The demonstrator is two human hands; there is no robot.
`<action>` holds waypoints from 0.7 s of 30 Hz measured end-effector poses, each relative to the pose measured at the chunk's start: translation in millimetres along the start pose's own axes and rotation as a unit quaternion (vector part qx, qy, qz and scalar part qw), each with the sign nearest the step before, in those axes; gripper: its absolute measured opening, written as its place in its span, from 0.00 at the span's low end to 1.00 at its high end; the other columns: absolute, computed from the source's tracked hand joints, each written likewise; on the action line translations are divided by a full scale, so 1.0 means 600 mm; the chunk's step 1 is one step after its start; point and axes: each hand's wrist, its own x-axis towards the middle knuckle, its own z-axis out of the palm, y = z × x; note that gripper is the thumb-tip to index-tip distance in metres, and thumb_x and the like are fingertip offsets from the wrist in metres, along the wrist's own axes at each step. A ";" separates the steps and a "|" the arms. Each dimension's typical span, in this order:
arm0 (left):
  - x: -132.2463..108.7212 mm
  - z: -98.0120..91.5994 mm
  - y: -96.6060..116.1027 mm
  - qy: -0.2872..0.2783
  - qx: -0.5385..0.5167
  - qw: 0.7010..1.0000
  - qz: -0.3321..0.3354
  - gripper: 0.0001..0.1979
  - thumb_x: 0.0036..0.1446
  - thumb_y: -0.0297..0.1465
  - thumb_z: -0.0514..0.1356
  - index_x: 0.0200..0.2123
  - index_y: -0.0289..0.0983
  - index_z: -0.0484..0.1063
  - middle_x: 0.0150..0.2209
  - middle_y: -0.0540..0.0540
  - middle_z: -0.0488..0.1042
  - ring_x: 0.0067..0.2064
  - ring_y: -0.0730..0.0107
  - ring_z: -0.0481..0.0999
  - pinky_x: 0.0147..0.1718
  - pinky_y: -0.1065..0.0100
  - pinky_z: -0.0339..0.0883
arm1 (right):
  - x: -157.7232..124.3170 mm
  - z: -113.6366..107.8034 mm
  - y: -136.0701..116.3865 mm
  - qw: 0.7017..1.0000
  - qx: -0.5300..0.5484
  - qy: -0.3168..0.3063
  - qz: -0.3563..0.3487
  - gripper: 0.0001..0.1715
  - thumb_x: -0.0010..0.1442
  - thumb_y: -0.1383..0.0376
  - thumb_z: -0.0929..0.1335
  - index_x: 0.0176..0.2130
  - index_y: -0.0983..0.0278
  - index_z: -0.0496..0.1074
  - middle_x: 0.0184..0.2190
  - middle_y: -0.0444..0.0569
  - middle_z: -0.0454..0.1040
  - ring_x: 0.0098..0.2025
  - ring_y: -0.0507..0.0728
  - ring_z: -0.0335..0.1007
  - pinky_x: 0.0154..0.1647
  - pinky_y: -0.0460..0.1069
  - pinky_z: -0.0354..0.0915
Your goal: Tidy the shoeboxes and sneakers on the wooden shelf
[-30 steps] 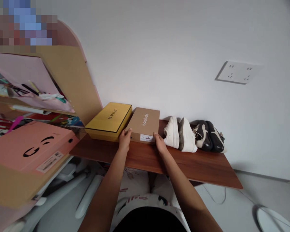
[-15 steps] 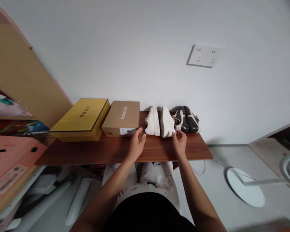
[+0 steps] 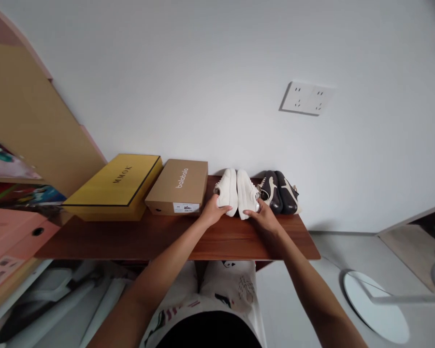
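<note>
- From my end of the head camera, the biggest thing I have is the pale wall (image 3: pixel 188 77) across the back.
- Next is the reddish-brown wooden board (image 3: pixel 130 239), running along the wall and bearing two boxes and two pairs of shoes.
- Largest on it is the yellow box (image 3: pixel 112 181), lid on, at the left end.
- I get only part of the pink box (image 3: pixel 14 237), cut off by the left edge of my view.
- The brown box (image 3: pixel 181 179) sits between the yellow box and the shoes.
- The black-and-cream shoes (image 3: pixel 281 191) stand side by side near the board's right end.
- The left white shoe (image 3: pixel 227 186) and right white shoe (image 3: pixel 245 186) lie between them and the brown box, close together, laces outward and soles turned toward each other.
- My left hand (image 3: pixel 216 210) is closed around the left white shoe, thumb across its near end.
- My right hand (image 3: pixel 259 212) grips the right white shoe likewise, fingers along its outer side.
- Smallest, a socket plate (image 3: pixel 306 99) on the wall.
</note>
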 end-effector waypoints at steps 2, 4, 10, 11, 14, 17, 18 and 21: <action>0.001 0.000 0.019 -0.025 0.082 0.995 0.049 0.23 0.32 0.25 0.77 0.29 0.41 0.67 0.37 0.45 0.74 0.58 0.43 0.69 0.58 0.54 0.62 | 0.005 -0.012 -0.013 0.998 -0.066 -0.013 -0.020 0.30 0.46 0.47 0.76 0.40 0.63 0.70 0.33 0.45 0.75 0.37 0.57 0.69 0.40 0.52 0.66; 0.002 0.004 0.033 -0.040 0.114 0.991 0.065 0.25 0.31 0.21 0.76 0.28 0.41 0.66 0.39 0.43 0.74 0.62 0.40 0.65 0.61 0.54 0.58 | 0.010 -0.019 -0.028 0.987 -0.154 -0.028 -0.028 0.27 0.48 0.47 0.76 0.37 0.62 0.69 0.30 0.43 0.73 0.34 0.57 0.68 0.38 0.50 0.65; 0.009 0.021 0.037 -0.066 0.153 0.982 0.088 0.30 0.24 0.21 0.78 0.26 0.42 0.63 0.42 0.39 0.74 0.67 0.34 0.59 0.67 0.49 0.46 | 0.031 -0.010 -0.073 0.914 -0.388 -0.109 -0.049 0.19 0.53 0.57 0.76 0.40 0.61 0.69 0.38 0.51 0.77 0.41 0.60 0.74 0.40 0.49 0.62; 0.011 0.023 0.034 -0.071 0.169 0.978 0.101 0.30 0.24 0.22 0.78 0.26 0.42 0.62 0.41 0.38 0.74 0.66 0.33 0.59 0.67 0.47 0.44 | 0.035 -0.005 -0.078 0.903 -0.409 -0.119 -0.052 0.19 0.53 0.57 0.76 0.40 0.61 0.69 0.40 0.53 0.78 0.43 0.62 0.74 0.42 0.50 0.62; 0.018 0.028 0.027 -0.084 0.224 0.962 0.131 0.30 0.26 0.21 0.78 0.25 0.42 0.59 0.40 0.36 0.74 0.66 0.31 0.59 0.68 0.44 0.40 | 0.043 0.008 -0.089 0.880 -0.450 -0.141 -0.054 0.20 0.54 0.59 0.76 0.43 0.62 0.69 0.44 0.59 0.78 0.47 0.65 0.75 0.45 0.51 0.62; 0.025 0.031 0.023 -0.090 0.247 0.954 0.146 0.29 0.31 0.23 0.77 0.24 0.42 0.58 0.39 0.36 0.74 0.66 0.33 0.60 0.67 0.44 0.42 | 0.049 0.021 -0.093 0.862 -0.478 -0.159 -0.061 0.21 0.54 0.60 0.75 0.45 0.64 0.70 0.45 0.62 0.78 0.49 0.67 0.75 0.47 0.52 0.63; 0.027 0.032 0.022 -0.087 0.243 0.955 0.146 0.28 0.32 0.25 0.77 0.24 0.42 0.58 0.39 0.36 0.74 0.66 0.34 0.60 0.67 0.44 0.43 | 0.051 0.025 -0.093 0.856 -0.487 -0.162 -0.063 0.21 0.54 0.61 0.75 0.46 0.64 0.70 0.46 0.62 0.78 0.49 0.67 0.75 0.47 0.52 0.64; 0.033 0.036 0.021 -0.081 0.229 0.961 0.135 0.29 0.30 0.23 0.78 0.23 0.42 0.58 0.38 0.37 0.73 0.67 0.33 0.59 0.67 0.43 0.39 | 0.055 0.033 -0.094 0.843 -0.508 -0.162 -0.067 0.21 0.55 0.61 0.74 0.47 0.64 0.70 0.45 0.62 0.79 0.49 0.67 0.76 0.48 0.53 0.64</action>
